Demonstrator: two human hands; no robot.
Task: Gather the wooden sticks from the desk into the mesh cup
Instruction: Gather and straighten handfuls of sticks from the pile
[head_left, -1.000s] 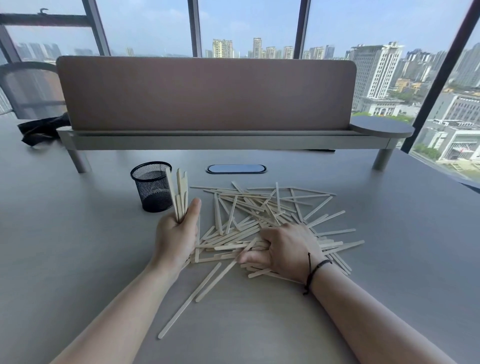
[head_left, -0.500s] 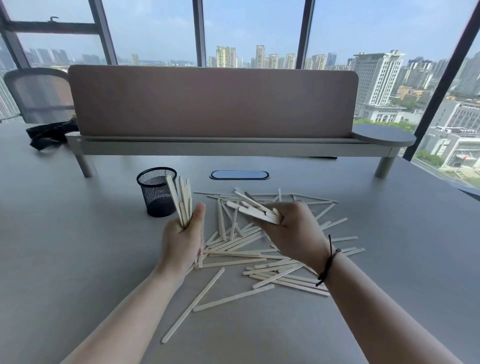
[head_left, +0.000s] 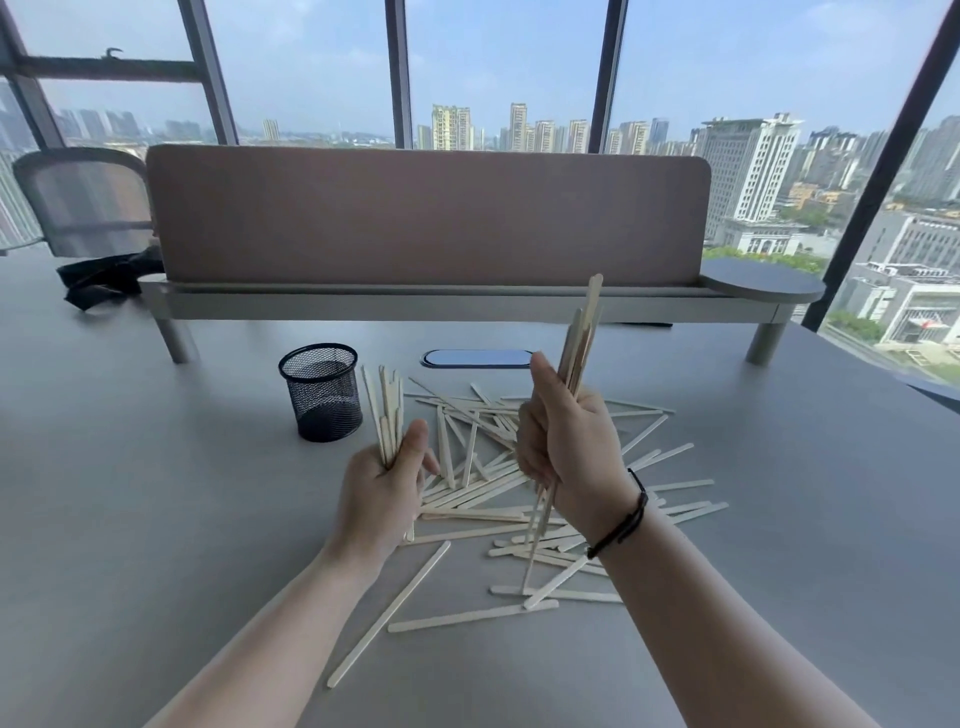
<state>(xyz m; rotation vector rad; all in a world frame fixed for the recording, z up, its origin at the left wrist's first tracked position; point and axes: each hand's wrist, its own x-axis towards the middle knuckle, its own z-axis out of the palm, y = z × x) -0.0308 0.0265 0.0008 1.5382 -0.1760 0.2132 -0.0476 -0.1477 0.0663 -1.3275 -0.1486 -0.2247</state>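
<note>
A black mesh cup (head_left: 322, 391) stands upright on the grey desk (head_left: 156, 519), empty as far as I can see. My left hand (head_left: 384, 493) grips a bundle of wooden sticks (head_left: 385, 410) upright, just right of the cup. My right hand (head_left: 563, 447) is raised above the desk, closed on a second bundle of sticks (head_left: 582, 332) that points up and also hangs below the fist. Several loose sticks (head_left: 483, 493) lie scattered on the desk under and between both hands.
A padded divider (head_left: 426, 218) on a raised shelf (head_left: 415, 306) crosses the back of the desk. A blue oval cable port (head_left: 478, 358) sits behind the pile. A black bag (head_left: 104, 275) and a chair (head_left: 83, 202) are at the far left.
My right hand lifted a bunch of sticks off the pile and turned them from flat to nearly upright. My left hand kept its bundle near the cup.
</note>
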